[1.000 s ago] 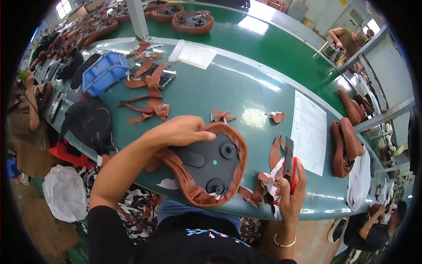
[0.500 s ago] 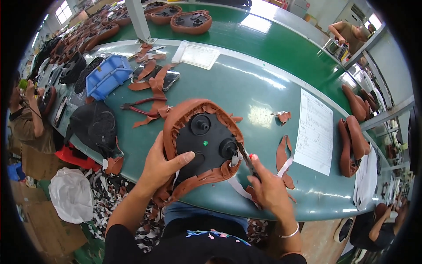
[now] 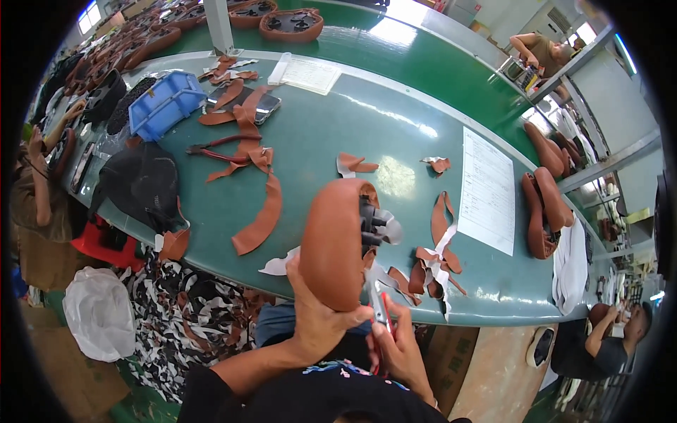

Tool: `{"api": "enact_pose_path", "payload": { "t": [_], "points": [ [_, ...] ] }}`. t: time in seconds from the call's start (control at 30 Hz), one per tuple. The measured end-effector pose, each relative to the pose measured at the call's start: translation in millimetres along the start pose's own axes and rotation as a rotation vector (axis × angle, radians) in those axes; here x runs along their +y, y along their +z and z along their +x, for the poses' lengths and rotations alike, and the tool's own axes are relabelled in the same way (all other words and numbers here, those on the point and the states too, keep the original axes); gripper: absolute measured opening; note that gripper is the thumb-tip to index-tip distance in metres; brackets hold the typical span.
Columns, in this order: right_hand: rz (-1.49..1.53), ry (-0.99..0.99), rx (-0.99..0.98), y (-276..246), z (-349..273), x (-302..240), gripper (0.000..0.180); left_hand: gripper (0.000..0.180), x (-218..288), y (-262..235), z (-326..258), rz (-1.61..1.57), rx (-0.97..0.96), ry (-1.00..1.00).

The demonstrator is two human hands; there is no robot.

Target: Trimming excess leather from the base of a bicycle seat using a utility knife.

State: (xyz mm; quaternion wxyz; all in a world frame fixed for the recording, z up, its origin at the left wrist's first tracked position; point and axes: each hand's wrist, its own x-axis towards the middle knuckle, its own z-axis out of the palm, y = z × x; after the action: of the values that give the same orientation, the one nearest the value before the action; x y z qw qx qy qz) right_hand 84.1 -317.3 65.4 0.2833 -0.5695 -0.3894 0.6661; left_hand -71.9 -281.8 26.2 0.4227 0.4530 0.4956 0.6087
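My left hand (image 3: 317, 321) grips the near end of a brown leather-covered cushion (image 3: 331, 243). The cushion stands on its edge, its smooth outer side to the left. Its black plastic backing (image 3: 368, 225) with round posts shows at the right, and pale backing strips (image 3: 389, 229) hang there. My right hand (image 3: 402, 345) is closed round a metal hand tool (image 3: 379, 310) with red handles. The tool's upper end meets the cushion's lower right edge, close to my left fingertips. Whether its tip is in the leather is hidden.
Leather offcuts (image 3: 262, 218) lie about the green table (image 3: 310, 144). Red-handled pliers (image 3: 215, 149), a blue bin (image 3: 166, 106), a black mesh-backed piece (image 3: 141, 185) and a paper sheet (image 3: 488, 190) rest there too. Scraps heap below (image 3: 176, 331). Other people work at left and right.
The cushion has turned from its backing facing up to standing on edge, and has come nearer me. My left hand has shifted to its near end; the right hand and tool moved nearer too.
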Motion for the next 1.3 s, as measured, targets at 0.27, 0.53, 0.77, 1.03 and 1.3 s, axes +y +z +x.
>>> {"api": "enact_pose_path", "payload": {
  "t": [0.27,0.53,0.77,1.03,1.3],
  "points": [
    [-0.496,-0.944,0.379,-17,110,-47,0.078,0.057,7,-32,14,0.086,0.020,-0.127],
    [-0.514,-0.908,-0.664,68,69,-53,0.050,0.047,16,-24,54,-0.766,0.309,-0.557],
    [-0.424,-0.771,-0.163,37,137,-113,0.048,0.042,-31,-1,30,-0.511,-0.200,-0.761],
    [-0.669,-0.836,0.051,-24,91,-139,0.050,0.025,30,34,106,0.750,-0.046,0.664],
    [-1.060,-0.711,0.295,-65,51,-57,0.066,0.032,9,34,110,0.746,-0.384,0.415]
  ]
}}
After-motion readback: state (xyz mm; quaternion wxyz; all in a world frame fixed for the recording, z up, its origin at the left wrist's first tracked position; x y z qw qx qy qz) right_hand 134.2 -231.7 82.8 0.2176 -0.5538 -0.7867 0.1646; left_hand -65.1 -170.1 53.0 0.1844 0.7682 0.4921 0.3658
